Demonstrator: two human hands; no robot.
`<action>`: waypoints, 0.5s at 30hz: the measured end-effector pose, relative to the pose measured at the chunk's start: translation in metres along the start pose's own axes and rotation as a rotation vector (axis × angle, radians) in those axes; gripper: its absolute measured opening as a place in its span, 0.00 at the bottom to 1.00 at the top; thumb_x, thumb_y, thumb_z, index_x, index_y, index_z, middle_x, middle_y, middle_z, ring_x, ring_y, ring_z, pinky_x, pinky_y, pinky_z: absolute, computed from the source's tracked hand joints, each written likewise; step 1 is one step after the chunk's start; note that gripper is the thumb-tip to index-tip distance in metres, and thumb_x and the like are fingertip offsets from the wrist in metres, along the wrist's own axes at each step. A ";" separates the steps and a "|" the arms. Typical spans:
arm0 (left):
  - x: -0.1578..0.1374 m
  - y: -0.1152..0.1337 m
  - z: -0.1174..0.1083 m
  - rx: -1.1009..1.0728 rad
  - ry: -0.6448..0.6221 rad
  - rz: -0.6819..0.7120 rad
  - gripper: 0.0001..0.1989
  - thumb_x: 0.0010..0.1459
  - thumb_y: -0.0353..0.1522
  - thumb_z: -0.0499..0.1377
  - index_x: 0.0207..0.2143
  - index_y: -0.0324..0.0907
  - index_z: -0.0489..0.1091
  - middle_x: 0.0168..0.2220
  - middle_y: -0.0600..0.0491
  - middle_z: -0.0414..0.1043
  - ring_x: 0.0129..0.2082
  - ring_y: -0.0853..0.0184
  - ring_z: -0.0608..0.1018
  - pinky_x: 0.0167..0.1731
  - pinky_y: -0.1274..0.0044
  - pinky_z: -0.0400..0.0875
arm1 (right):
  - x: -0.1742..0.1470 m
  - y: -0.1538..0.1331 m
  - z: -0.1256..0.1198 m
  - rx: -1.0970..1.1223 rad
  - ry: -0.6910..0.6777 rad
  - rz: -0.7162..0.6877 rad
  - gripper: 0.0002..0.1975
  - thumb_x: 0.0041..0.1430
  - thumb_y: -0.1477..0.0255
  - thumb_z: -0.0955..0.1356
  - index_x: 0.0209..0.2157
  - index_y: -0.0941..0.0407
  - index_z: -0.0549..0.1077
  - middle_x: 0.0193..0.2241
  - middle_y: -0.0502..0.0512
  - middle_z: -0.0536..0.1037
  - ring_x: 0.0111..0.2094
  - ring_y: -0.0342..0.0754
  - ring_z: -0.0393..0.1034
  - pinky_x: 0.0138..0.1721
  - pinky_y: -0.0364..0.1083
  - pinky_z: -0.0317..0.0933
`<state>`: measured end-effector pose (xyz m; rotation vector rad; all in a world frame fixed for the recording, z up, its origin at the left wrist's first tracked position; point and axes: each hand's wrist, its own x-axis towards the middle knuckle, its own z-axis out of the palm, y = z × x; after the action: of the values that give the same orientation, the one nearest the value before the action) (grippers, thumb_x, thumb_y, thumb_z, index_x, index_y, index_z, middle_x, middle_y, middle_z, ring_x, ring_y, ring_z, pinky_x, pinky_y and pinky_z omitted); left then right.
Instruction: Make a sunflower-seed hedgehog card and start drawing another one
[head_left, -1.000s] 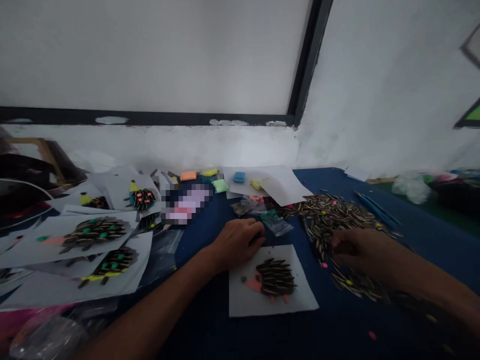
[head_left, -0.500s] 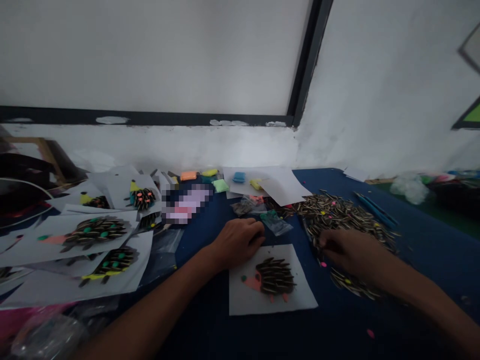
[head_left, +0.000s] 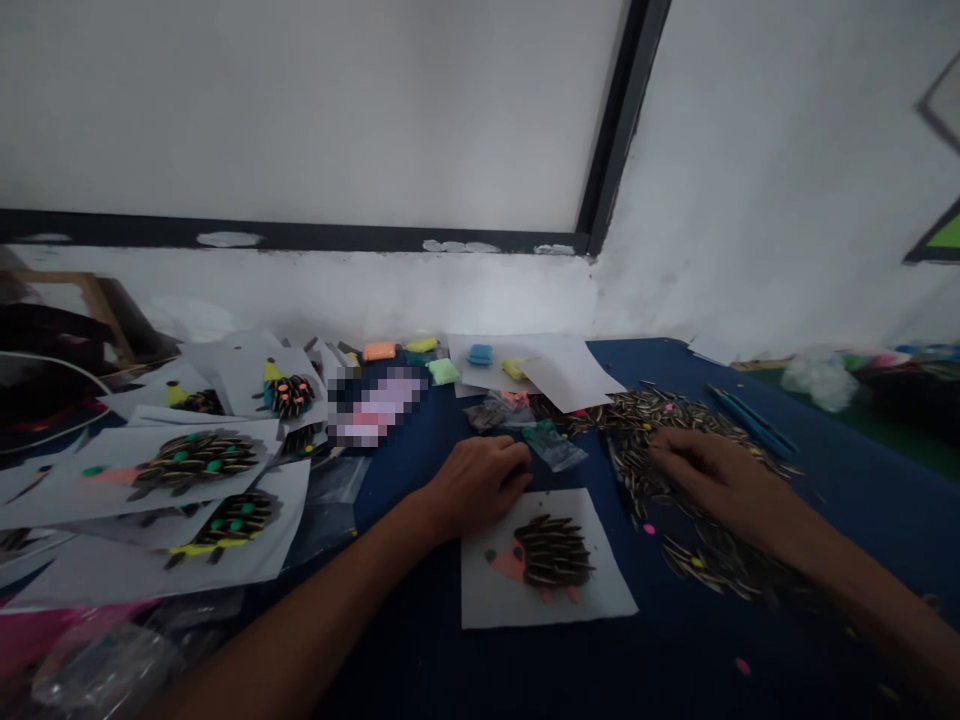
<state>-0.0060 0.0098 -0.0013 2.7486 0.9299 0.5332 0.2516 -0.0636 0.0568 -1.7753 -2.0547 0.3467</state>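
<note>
Through the head view, from afar, I see my left hand [head_left: 484, 485], fingers curled, at the corner of a paper sheet [head_left: 487, 605], probably steadying it; a seed-covered hedgehog [head_left: 555, 555] lies on it, mid-counter [head_left: 420, 640]. My right hand [head_left: 712, 480] bunches its fingers at striped seeds [head_left: 675, 415], seemingly heaped for easy reach. Whether either grips anything, I cannot tell.
</note>
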 end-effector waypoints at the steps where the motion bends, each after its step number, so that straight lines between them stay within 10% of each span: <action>1: 0.000 0.000 0.000 0.002 0.000 -0.002 0.06 0.60 0.32 0.53 0.35 0.40 0.68 0.33 0.52 0.71 0.31 0.68 0.73 0.31 0.77 0.63 | -0.001 -0.004 0.002 0.057 -0.045 -0.009 0.18 0.62 0.61 0.58 0.21 0.54 0.59 0.18 0.48 0.61 0.20 0.42 0.55 0.22 0.43 0.51; 8: 0.000 -0.001 0.002 -0.007 0.015 0.005 0.05 0.60 0.32 0.54 0.35 0.41 0.68 0.33 0.53 0.71 0.32 0.68 0.73 0.32 0.77 0.63 | -0.006 -0.023 0.015 0.318 -0.234 0.051 0.17 0.59 0.57 0.63 0.28 0.54 0.73 0.22 0.49 0.68 0.21 0.41 0.59 0.21 0.42 0.53; 15: 0.000 -0.002 0.002 -0.010 0.013 0.004 0.06 0.60 0.32 0.53 0.35 0.41 0.68 0.33 0.53 0.71 0.32 0.68 0.73 0.31 0.77 0.63 | -0.001 -0.001 0.012 0.145 -0.026 0.095 0.16 0.56 0.59 0.63 0.36 0.55 0.76 0.26 0.56 0.78 0.24 0.48 0.69 0.27 0.46 0.61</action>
<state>-0.0058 0.0110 -0.0040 2.7417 0.9230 0.5562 0.2452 -0.0638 0.0462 -1.7924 -1.9143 0.5356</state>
